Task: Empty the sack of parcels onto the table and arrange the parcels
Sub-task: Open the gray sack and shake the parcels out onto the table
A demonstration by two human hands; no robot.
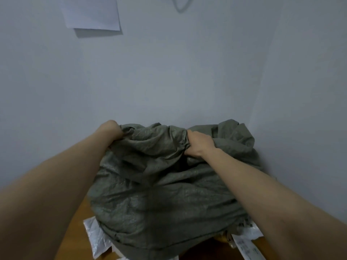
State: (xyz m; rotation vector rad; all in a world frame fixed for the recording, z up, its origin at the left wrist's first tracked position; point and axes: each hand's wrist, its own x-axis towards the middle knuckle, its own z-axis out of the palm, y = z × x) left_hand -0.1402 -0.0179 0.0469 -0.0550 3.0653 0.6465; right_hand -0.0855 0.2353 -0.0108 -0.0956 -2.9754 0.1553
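The grey-green woven sack (159,194) is held upright over the wooden table (75,229), its upper end gathered high and its lower end draped on the tabletop. The left hand (112,131) is clenched on a bunch of cloth at the sack's upper left corner; the right hand (199,143) is clenched on a second bunch near the sack's upper middle. The hands are set well apart. This hold is judged to serve tipping: with the closed end raised, the contents can slide out below. A white plastic mailer (95,235) is seen protruding from under the sack's lower left edge, and a labelled parcel (246,244) from under its lower right edge; both lie on the table. How many parcels remain inside cannot be told, as the cloth covers them. Emptying is judged partly done, arranging not begun. Behind the sack a pale wall (169,72) stands close, limiting forward swing. Above the sack, to its left, a paper sheet (92,12) is fixed to that wall.
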